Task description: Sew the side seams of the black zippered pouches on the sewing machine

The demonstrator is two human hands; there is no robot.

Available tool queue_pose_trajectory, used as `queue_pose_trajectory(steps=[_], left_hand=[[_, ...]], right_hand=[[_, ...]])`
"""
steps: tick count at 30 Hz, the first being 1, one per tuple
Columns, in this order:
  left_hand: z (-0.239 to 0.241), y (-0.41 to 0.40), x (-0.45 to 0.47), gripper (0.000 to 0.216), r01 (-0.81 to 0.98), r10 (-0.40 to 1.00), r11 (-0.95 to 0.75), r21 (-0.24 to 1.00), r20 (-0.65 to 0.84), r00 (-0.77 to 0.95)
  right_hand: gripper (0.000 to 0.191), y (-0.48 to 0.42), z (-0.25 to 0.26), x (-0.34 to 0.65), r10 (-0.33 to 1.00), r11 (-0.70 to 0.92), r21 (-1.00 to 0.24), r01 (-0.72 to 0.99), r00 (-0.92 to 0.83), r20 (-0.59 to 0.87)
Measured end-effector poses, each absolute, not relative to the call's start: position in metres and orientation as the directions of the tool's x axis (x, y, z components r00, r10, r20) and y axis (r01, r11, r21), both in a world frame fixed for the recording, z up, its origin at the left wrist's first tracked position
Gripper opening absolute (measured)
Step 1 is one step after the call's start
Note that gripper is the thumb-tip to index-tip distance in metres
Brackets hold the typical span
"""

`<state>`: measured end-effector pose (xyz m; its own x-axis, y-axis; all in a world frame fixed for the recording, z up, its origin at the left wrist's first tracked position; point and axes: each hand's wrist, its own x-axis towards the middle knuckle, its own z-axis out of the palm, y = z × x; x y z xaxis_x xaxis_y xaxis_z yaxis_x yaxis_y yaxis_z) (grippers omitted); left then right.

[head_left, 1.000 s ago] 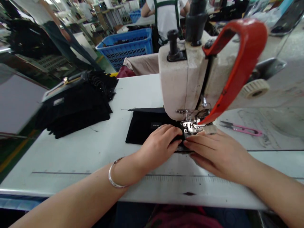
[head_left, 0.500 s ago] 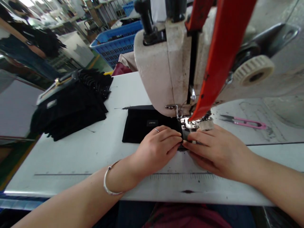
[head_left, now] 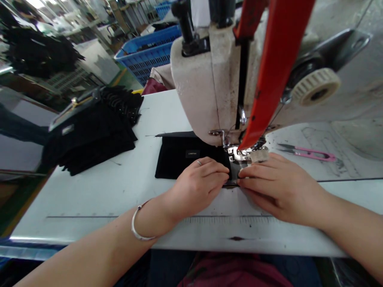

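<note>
A black fabric piece (head_left: 173,159) with a small rectangular label (head_left: 192,154) lies on the white table, its right edge at the presser foot (head_left: 236,154) of a sewing machine (head_left: 197,83). My left hand (head_left: 199,183), wearing a ring, grips the fabric's near right corner with its fingers pressed together. Just across a small gap, my right hand (head_left: 278,187) has thumb and fingers closed on the dark edge right of that corner, close to the foot. My fingers partly cover the fabric there.
Pink-handled thread snips (head_left: 311,153) lie right of the needle area. On the left is a stack of black fabric pieces (head_left: 92,131) with a metal-edged item on top. A blue basket (head_left: 146,54) stands behind the table. A red bar (head_left: 278,67) slants before the machine head.
My right hand has shifted slightly right, widening the gap between my fingertips. My left hand stays on the fabric. The person at the far left has mostly moved out of view.
</note>
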<state>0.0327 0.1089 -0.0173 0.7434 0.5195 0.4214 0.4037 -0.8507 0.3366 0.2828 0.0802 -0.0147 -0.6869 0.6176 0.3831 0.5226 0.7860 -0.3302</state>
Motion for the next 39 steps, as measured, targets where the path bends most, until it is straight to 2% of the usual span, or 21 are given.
queue_pose_trajectory(steps=[3,8,14,20,24,32,39], left_hand=[[-0.017,0.11,0.032,0.015,0.399,0.527,-0.844,0.358,0.416,0.741],[-0.013,0.112,0.027,0.02,0.366,0.481,-0.87,0.33,0.405,0.778],[-0.013,0.118,0.023,0.024,0.302,0.4,-0.91,0.284,0.409,0.82],[-0.018,0.127,0.024,0.026,0.36,0.437,-0.896,0.259,0.379,0.816],[-0.02,0.134,0.026,0.027,0.427,0.5,-0.865,0.264,0.373,0.781],[-0.029,0.147,0.034,0.027,0.509,0.541,-0.836,0.202,0.455,0.707],[-0.029,0.149,0.036,0.025,0.531,0.558,-0.823,0.201,0.454,0.694]], right_hand=[[0.02,0.08,-0.016,0.283,0.614,0.789,-0.329,0.519,-0.683,0.395],[0.033,0.077,-0.02,0.279,0.582,0.813,-0.292,0.504,-0.715,0.387],[0.029,0.076,-0.019,0.275,0.612,0.791,-0.284,0.542,-0.711,0.347],[0.033,0.08,-0.02,0.273,0.65,0.758,-0.225,0.612,-0.675,0.351],[0.036,0.084,-0.023,0.272,0.701,0.708,-0.188,0.681,-0.646,0.303],[0.039,0.091,-0.024,0.267,0.735,0.664,-0.102,0.741,-0.621,0.274],[0.04,0.093,-0.025,0.268,0.737,0.667,-0.141,0.732,-0.621,0.265]])
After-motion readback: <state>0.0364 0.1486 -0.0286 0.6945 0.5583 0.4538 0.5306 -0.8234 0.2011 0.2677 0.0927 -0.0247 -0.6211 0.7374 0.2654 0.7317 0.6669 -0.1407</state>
